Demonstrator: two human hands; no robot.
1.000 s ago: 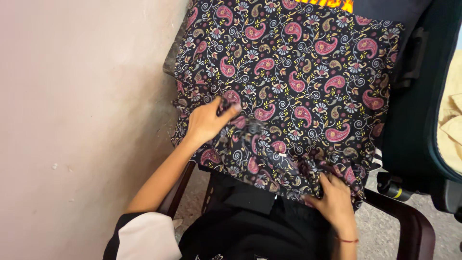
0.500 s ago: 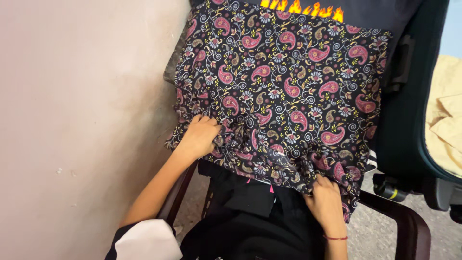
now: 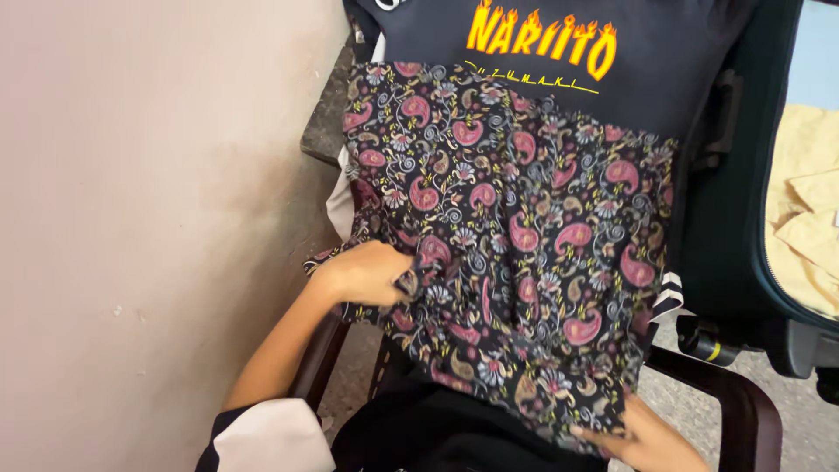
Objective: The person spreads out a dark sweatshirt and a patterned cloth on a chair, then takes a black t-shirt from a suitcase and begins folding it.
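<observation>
A dark paisley-patterned cloth [image 3: 516, 227] with pink and yellow motifs lies bunched over a pile of clothes on a chair. My left hand [image 3: 367, 273] grips its left edge, fingers curled into the fabric. At the bottom of the view my right hand [image 3: 642, 437] holds the cloth's lower right corner, partly cut off by the frame. Under the cloth lies a dark garment with yellow flame-style lettering [image 3: 542, 39], uncovered at the top. A black garment [image 3: 437, 428] sits below the cloth near my body.
A pale plaster wall [image 3: 149, 218] fills the left side. A dark wooden chair arm [image 3: 743, 402] curves at lower right. A dark teal suitcase [image 3: 743, 192] stands to the right, with yellow fabric [image 3: 808, 210] beyond it.
Both hands have pulled the paisley cloth toward me and down, so it is more bunched. The lettered dark garment beneath is now exposed at the top. My right hand moved lower.
</observation>
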